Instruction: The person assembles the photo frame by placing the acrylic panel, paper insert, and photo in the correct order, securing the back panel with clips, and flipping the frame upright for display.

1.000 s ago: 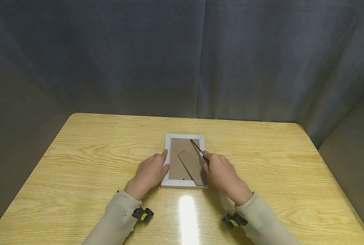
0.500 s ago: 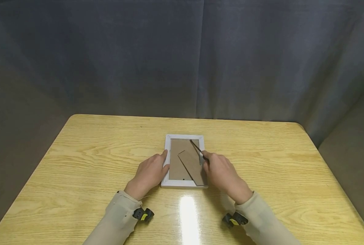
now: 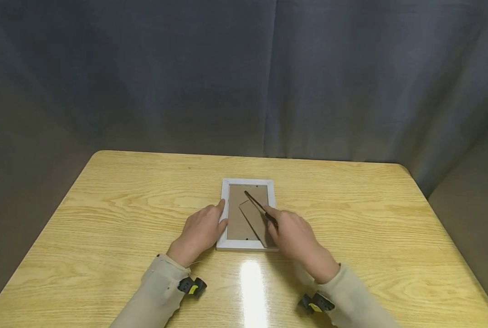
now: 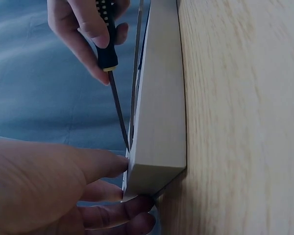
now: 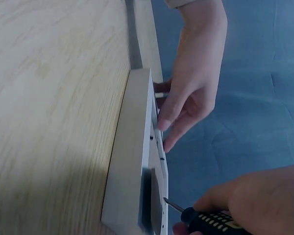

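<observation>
A white picture frame (image 3: 239, 245) lies face down on the table, its brown backing board (image 3: 234, 223) and slanting support leg (image 3: 255, 216) showing. My left hand (image 3: 200, 232) grips the frame's left side; in the left wrist view its fingers (image 4: 100, 164) close about the edge by a corner. A screwdriver (image 4: 107, 56) with a black, yellow-dotted handle is held in my right hand (image 3: 299, 234). Its dark shaft slants over the backing board in the head view, tip toward the upper middle. At the board's top right edge shows a small dark tab (image 3: 257, 186).
The frame sits mid-table on a light wood-grain tabletop (image 3: 145, 196) with rounded far corners. Dark grey curtains (image 3: 186, 82) hang behind and at both sides. A bright light reflection lies on the wood in front of the frame.
The screwdriver tip has shifted left, away from the frame's top right inner edge and over the backing board. My right hand has shifted slightly with it; the left hand and frame stay put.
</observation>
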Action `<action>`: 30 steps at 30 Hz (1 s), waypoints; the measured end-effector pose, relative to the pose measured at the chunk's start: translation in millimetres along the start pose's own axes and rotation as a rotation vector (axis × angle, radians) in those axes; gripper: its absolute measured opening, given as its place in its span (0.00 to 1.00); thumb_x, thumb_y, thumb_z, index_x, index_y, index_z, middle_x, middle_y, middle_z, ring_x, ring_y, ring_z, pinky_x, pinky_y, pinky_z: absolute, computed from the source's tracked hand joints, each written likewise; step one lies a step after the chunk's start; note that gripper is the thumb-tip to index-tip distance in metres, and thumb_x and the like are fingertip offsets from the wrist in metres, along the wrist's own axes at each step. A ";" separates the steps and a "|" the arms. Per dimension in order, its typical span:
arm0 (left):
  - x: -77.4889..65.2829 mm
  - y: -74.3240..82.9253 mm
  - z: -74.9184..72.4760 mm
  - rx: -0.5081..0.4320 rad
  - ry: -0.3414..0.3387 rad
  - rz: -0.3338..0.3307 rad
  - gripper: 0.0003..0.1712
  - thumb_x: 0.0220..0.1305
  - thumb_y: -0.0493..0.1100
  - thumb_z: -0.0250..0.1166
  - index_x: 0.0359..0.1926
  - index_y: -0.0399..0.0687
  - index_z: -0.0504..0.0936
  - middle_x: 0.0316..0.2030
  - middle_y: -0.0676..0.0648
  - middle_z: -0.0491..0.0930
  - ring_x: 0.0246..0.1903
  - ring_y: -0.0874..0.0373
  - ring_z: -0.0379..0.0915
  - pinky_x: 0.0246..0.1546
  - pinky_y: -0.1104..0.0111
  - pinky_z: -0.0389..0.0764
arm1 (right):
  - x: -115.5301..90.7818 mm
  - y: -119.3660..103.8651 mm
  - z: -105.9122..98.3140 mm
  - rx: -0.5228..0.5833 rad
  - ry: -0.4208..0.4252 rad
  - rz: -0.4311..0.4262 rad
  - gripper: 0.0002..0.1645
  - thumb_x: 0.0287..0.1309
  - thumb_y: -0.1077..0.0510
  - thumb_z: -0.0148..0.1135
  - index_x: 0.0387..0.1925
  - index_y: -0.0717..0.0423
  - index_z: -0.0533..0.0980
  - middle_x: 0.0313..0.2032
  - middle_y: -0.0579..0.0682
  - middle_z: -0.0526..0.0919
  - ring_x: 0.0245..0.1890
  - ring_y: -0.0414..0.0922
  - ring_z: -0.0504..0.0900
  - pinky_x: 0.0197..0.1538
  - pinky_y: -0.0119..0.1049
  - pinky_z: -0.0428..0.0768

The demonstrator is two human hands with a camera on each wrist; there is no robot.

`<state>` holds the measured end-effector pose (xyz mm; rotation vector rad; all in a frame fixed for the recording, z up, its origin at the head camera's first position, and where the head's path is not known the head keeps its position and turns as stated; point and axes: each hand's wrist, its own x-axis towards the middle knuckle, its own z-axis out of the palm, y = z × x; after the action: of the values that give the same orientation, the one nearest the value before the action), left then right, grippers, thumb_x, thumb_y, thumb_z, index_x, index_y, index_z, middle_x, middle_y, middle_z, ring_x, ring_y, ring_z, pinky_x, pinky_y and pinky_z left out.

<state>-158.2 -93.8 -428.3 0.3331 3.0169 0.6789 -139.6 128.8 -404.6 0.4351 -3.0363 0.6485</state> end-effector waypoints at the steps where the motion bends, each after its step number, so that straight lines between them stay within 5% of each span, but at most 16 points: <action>1: 0.1 0.3 -0.1 0.001 -0.001 0.002 0.32 0.70 0.43 0.63 0.70 0.35 0.70 0.40 0.37 0.85 0.21 0.57 0.68 0.17 0.68 0.66 | -0.6 -1.4 0.4 -0.006 0.003 -0.008 0.25 0.66 0.61 0.60 0.64 0.53 0.77 0.41 0.58 0.88 0.24 0.44 0.73 0.22 0.36 0.68; 11: 0.0 0.9 -0.8 0.005 0.001 0.011 0.31 0.70 0.43 0.63 0.70 0.34 0.70 0.40 0.37 0.85 0.21 0.57 0.68 0.16 0.68 0.66 | -1.2 -12.7 -0.7 -0.012 0.003 -0.060 0.30 0.61 0.64 0.62 0.66 0.50 0.76 0.32 0.53 0.85 0.20 0.42 0.68 0.19 0.34 0.65; 30: -1.2 0.5 -1.7 0.010 -0.002 0.002 0.32 0.70 0.44 0.64 0.70 0.35 0.70 0.42 0.37 0.85 0.23 0.56 0.69 0.19 0.67 0.68 | -3.9 -22.6 8.4 -0.034 0.026 -0.158 0.26 0.58 0.64 0.63 0.60 0.53 0.81 0.46 0.56 0.89 0.28 0.43 0.78 0.24 0.36 0.73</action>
<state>-157.0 -94.3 -426.5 0.3373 3.0192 0.6638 -129.3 106.7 -403.4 0.6521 -2.9443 0.5874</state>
